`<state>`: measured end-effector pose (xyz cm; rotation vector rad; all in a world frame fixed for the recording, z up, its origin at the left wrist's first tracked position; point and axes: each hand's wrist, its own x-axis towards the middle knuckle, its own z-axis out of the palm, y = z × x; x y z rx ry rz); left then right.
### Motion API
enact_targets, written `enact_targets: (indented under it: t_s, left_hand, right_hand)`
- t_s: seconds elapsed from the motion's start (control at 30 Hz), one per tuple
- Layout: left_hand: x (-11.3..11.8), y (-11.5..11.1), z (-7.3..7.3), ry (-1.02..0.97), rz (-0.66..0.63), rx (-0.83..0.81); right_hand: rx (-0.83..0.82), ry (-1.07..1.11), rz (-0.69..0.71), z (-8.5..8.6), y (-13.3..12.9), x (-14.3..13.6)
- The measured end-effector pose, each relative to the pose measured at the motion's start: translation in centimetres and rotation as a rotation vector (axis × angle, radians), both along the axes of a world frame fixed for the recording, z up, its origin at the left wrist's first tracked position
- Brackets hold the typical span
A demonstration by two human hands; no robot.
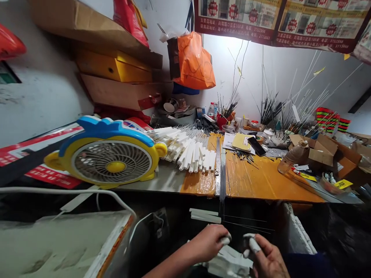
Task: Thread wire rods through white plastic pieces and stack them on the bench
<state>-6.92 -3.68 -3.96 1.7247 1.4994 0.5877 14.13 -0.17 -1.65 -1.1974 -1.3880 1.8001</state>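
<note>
My left hand (211, 240) is closed at the lower middle, its thumb and fingers pinched around something small that I cannot make out. To its right, my right hand (265, 253) is closed too, with white coverings on some fingertips and a small dark item between them that is unclear. A gap separates the two hands. Below and between them lie white foam strips (232, 262). Just beyond my left hand are more white strips (205, 216), with thin wires (246, 224) reaching out to the right.
A blue and yellow fan (116, 166) stands on the left of the bench (272, 179). Beside it is a pile of white foam pieces with wires (191, 152). A metal ruler (217, 166), a phone (256, 146), a bottle (291, 158) and cardboard boxes (321, 154) lie farther right.
</note>
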Motion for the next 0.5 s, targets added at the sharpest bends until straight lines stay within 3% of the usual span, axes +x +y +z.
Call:
enact_targets:
  t_s: [0.17,0.27,0.37,0.5]
  left_hand:
    - [3.6,2.6,-3.5,0.186,-0.191,-0.117]
    - [4.6,3.5,-4.4,0.209,-0.249,-0.161]
    - [3.7,2.9,-3.6,0.168,-0.243,-0.123]
    - [1.3,0.1,-0.5,0.075,-0.132,-0.073]
  right_hand:
    - [-0.042,0.072,-0.193,-0.5,0.9,2.0]
    - [-0.069,0.092,-0.235,-1.2,1.0,2.3]
    - [-0.067,0.111,-0.311,-1.3,1.1,2.8]
    - [0.021,0.119,-0.477,-0.3,0.7,3.0]
